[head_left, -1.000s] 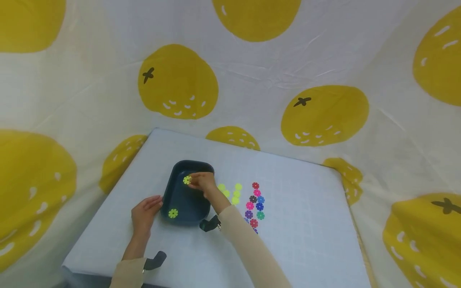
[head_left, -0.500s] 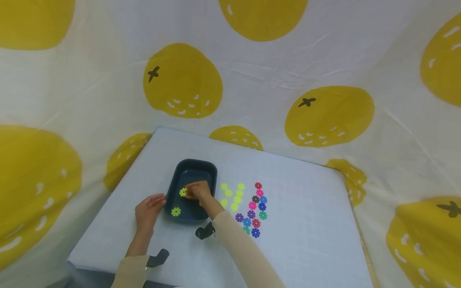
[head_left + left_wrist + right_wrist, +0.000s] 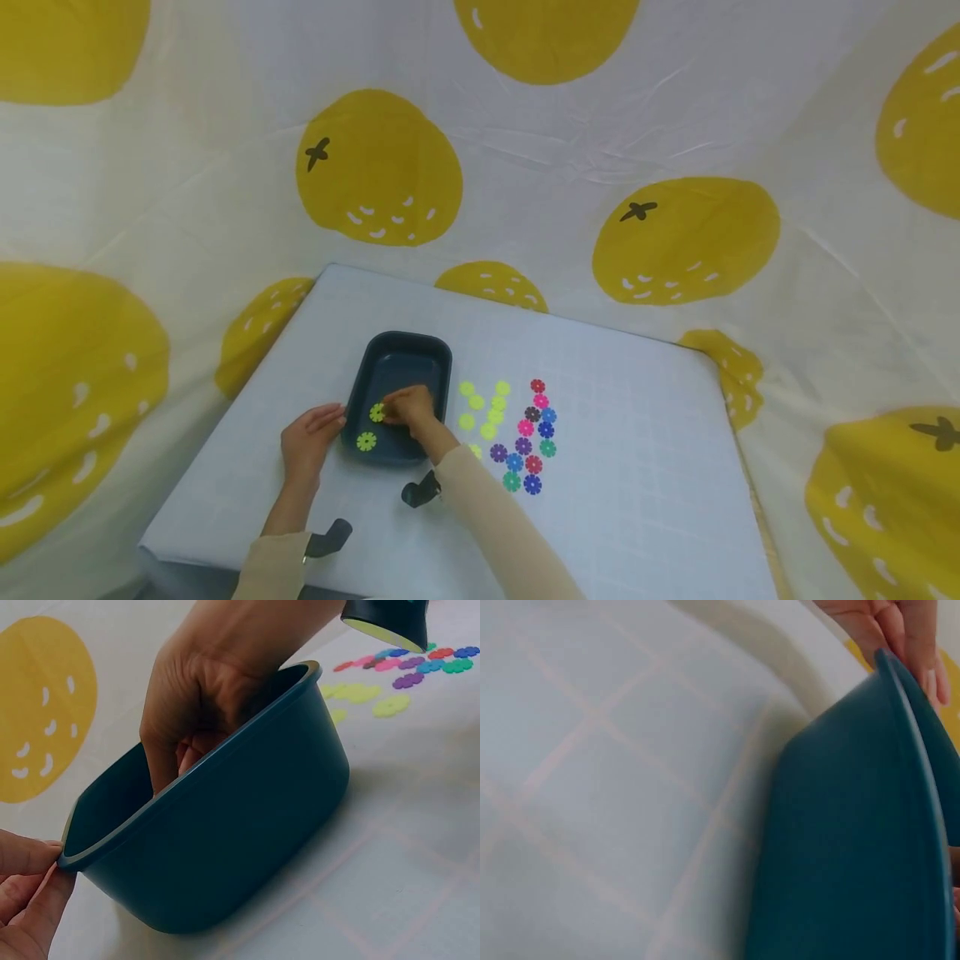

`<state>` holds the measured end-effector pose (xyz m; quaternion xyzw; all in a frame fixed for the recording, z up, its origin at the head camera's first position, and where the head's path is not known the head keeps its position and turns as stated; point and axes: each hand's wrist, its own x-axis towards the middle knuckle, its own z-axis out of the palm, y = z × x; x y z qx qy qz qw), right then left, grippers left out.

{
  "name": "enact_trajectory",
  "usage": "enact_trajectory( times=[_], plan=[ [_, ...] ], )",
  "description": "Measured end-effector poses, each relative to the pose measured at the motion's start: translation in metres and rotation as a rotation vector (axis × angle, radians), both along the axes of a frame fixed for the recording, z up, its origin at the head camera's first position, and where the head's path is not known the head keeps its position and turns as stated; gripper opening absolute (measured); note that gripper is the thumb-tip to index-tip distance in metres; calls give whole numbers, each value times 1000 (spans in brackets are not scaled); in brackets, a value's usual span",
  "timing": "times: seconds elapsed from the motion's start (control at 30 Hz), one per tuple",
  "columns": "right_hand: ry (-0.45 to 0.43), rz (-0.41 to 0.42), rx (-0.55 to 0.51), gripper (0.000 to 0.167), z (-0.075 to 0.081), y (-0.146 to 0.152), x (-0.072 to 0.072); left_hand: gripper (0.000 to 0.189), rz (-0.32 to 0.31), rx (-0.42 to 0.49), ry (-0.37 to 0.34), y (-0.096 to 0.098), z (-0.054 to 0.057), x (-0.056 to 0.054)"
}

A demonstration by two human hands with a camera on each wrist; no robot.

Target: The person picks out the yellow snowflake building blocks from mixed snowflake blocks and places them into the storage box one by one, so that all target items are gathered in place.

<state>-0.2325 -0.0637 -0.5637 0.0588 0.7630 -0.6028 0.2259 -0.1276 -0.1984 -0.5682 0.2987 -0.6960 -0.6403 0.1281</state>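
A dark teal rectangular tub [image 3: 386, 460] stands on the cloth-covered table. My left hand [image 3: 306, 442] pinches its left rim between thumb and fingers, as the left wrist view shows up close [image 3: 30, 892]. Inside the tub, my right hand [image 3: 412, 412] reaches down and pinches a yellow-green snowflake disc [image 3: 377, 412] by its edge. A second yellow-green snowflake disc [image 3: 366, 442] lies on the tub floor just nearer to me. In the left wrist view the tub wall [image 3: 225, 847] hides the right fingertips and both discs.
Several yellow-green discs [image 3: 495, 415] lie right of the tub. Beyond them are several red, pink, blue, purple, green and dark discs [image 3: 532, 446]. The white table [image 3: 645, 467] backs onto a curtain printed with yellow fruit [image 3: 378, 167]. Dark wrist mounts [image 3: 327, 538] jut from the sleeves.
My right hand has moved down and toward me inside the tub, bringing its disc close to the other one. The left hand has stayed at the rim.
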Motion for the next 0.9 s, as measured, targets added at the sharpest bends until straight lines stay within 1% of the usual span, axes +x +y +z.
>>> enact_trajectory(
  times=[0.13, 0.23, 0.5, 0.6, 0.77, 0.9],
  plan=[
    [-15, -9, 40, 12, -2, -5, 4, 32, 1, 4, -12, 0, 1, 0],
    [-20, -7, 63, 13, 0, -7, 5, 33, -3, 3, -17, 0, 1, 0],
    [38, 37, 178, 10, 11, -14, 9, 31, 0, 10, 2, 0, 1, -1],
    [61, 36, 207, 10, 13, -15, 11, 31, -4, 6, 5, 0, 1, -1],
    [88, 9, 229, 5, 15, -15, 10, 31, -5, 2, 3, 0, 1, -1],
    [71, -18, 202, 6, 16, -14, 8, 31, 1, 11, 6, 0, 2, 0]
  ],
)
